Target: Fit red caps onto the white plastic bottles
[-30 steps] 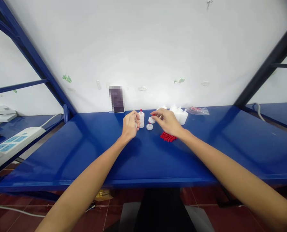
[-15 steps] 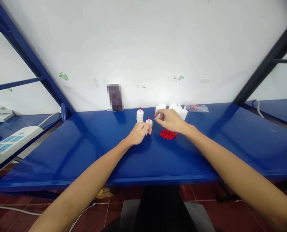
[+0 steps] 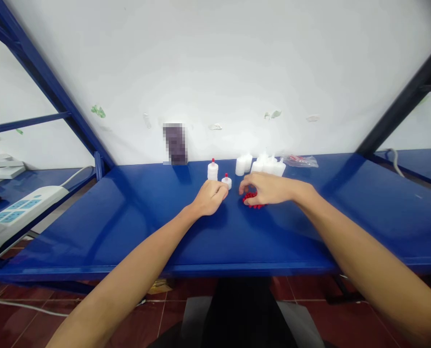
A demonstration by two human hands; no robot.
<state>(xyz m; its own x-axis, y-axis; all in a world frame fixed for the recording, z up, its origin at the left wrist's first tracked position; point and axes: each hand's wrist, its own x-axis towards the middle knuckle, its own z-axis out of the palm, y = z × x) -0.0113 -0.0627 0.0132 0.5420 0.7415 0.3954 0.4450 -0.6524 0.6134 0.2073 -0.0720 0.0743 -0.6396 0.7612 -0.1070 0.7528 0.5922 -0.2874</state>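
My left hand (image 3: pixel 210 197) rests on the blue table (image 3: pixel 136 227) with its fingers curled, the fingertips against a small white cap with a red tip (image 3: pixel 226 181). My right hand (image 3: pixel 269 189) lies palm down over a pile of small red caps (image 3: pixel 252 199). Its fingers are bunched together on the pile, and what they pinch is hidden. A white bottle with a red tip (image 3: pixel 212 170) stands upright just behind my left hand.
Several white bottles (image 3: pixel 262 166) stand at the back by the wall, with a clear plastic bag (image 3: pixel 299 160) to their right. A blurred dark phone (image 3: pixel 175 143) leans on the wall. A power strip (image 3: pixel 16 208) lies on the left shelf. Blue frame struts slant at both sides.
My left hand left the upright bottle and came down by the small cap. My right hand moved from the bottles at the back down onto the red caps.
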